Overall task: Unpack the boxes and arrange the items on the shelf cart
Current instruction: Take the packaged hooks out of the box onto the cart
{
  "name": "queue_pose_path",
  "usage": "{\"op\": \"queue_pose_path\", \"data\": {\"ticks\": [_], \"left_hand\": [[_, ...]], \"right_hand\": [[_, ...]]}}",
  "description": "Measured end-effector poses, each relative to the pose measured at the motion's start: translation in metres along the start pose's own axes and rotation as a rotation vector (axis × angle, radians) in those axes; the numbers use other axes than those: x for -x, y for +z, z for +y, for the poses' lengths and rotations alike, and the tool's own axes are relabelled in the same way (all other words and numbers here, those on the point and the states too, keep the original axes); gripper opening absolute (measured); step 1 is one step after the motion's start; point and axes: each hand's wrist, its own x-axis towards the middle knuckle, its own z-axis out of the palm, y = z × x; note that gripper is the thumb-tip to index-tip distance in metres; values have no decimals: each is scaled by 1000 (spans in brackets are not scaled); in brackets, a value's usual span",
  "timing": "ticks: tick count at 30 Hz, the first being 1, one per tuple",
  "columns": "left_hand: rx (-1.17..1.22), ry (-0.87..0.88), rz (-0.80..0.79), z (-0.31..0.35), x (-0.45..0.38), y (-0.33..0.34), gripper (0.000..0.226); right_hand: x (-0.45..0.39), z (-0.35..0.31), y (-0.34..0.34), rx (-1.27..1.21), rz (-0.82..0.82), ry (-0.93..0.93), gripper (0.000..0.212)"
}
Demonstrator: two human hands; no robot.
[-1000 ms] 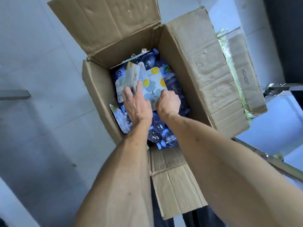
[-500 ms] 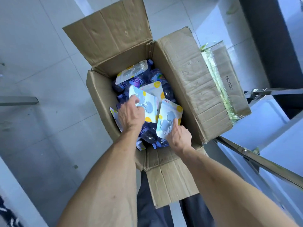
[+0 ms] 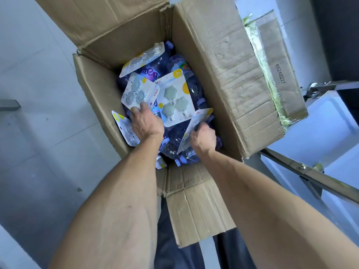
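Head view, one open cardboard box (image 3: 223, 78) on the tiled floor (image 3: 38, 94), flaps folded out, a person leaning over it with both arms inside.

Contents: flat blister cards of hooks lying loose on top of purple-tinted plastic bottles (image 3: 186, 94). Count of bottles: cannot tell, most are hiding under the cards.

Left hand (image 3: 146, 123): fingers are curling round the near edge of a card of three round pale-blue hooks (image 3: 138, 92), thumb on top; the card is tilting up off the pile.

Right hand (image 3: 204, 138): fingers are closing on a second card (image 3: 194, 129), which is standing on edge, back toward the camera, against the box's right wall.

Between the two hands: a card of three green flower-shaped hooks (image 3: 174, 98), lying flat and face up, nobody touching it. Another card (image 3: 143, 59) is leaning at the far end; one more (image 3: 124, 127) is wedging down the left wall just beside the left wrist.

Shelf cart (image 3: 320, 177): metal rail and pale shelves are showing at the right, just beside the box.

Step in hand, by my reckoning: unpacking, early, the box looking nearly full.

Next move is likely calling for both cards to come straight up past the flaps, then a swing right to the cart, keeping the thin cards from bending or slipping.
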Motion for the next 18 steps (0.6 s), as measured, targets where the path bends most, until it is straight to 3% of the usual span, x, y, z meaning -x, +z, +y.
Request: {"op": "queue_pose_path", "data": {"ticks": [6,9,11,14,18], "left_hand": [[321,-135,109,11,-32,-4,35],[228,-101,55,20,-42,-6,48],[178,-111,-2,24,-50,-7,53],[126,-149,-70,30,-55,-7,42],[126,-93,-42,29,-46,-2,33]], "right_hand": [[-8,0,19,-369,35,189,23],[-3,-1,20,-418,82,231,14],[0,-1,21,-395,108,214,21],[0,-3,20,-420,106,232,15],[-3,-1,16,-442,79,215,15]]}}
